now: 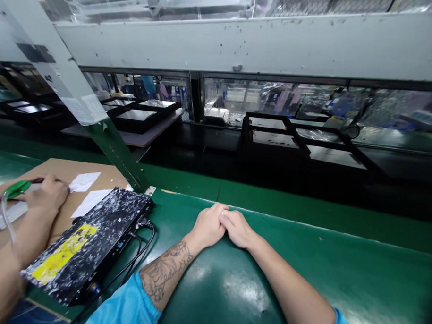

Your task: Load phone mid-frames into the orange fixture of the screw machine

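My left hand (208,225) and my right hand (239,229) rest side by side on the green belt (304,269), fingers touching each other and holding nothing. My forearms lie flat on the belt, the left one tattooed. To the left of my left arm lies a black speckled flat box (93,233) with a yellow label and black cables at its near end.
A co-worker's hand (46,194) at the far left rests on a brown cardboard sheet (63,168) with white paper slips, near a green tool. A green slanted post (117,154) stands behind the box. Black trays (273,135) sit beyond the belt.
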`<state>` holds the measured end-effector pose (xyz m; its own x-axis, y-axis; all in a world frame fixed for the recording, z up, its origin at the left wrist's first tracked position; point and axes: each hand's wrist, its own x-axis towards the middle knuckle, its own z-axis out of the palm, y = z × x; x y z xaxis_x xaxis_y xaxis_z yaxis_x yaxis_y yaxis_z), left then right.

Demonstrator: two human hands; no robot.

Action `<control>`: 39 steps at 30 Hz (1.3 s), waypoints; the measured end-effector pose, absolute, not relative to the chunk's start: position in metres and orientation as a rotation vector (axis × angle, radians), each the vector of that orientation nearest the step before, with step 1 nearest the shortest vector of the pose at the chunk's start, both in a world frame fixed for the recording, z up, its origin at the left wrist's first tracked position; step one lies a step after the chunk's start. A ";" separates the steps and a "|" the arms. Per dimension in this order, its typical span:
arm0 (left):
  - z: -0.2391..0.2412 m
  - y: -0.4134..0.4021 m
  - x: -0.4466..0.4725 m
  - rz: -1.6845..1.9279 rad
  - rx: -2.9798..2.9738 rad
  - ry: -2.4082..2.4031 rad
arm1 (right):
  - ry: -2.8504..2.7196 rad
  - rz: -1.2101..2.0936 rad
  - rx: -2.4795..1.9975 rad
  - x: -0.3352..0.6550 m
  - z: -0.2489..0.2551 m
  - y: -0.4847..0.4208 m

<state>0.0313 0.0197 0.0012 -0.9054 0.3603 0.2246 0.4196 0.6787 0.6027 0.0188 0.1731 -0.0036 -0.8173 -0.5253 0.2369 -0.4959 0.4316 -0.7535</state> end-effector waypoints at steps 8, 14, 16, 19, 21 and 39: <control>0.004 0.017 0.030 -1.024 -0.558 -2.927 | 2.770 -0.981 -1.055 0.024 0.006 0.176; 0.005 0.017 0.027 -1.065 -0.541 -2.934 | 2.728 -1.086 -1.018 0.024 0.004 0.173; 0.005 0.016 0.027 -1.096 -0.534 -2.922 | 2.724 -1.107 -0.994 0.024 0.002 0.173; 0.004 0.015 0.027 -1.171 -0.524 -2.891 | 2.702 -1.167 -0.984 0.022 -0.002 0.173; 0.003 0.015 0.026 -1.243 -0.501 -2.860 | 2.656 -1.262 -0.960 0.019 -0.004 0.175; -0.006 0.012 0.020 -1.674 -0.442 -2.574 | 2.389 -1.686 -0.836 0.009 -0.010 0.175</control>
<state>0.0202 0.0123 -0.0061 -0.9587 0.2149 0.1863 0.2574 0.3771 0.8897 0.0088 0.1750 -0.0104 -0.8442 -0.4863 0.2253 -0.3752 0.2360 -0.8964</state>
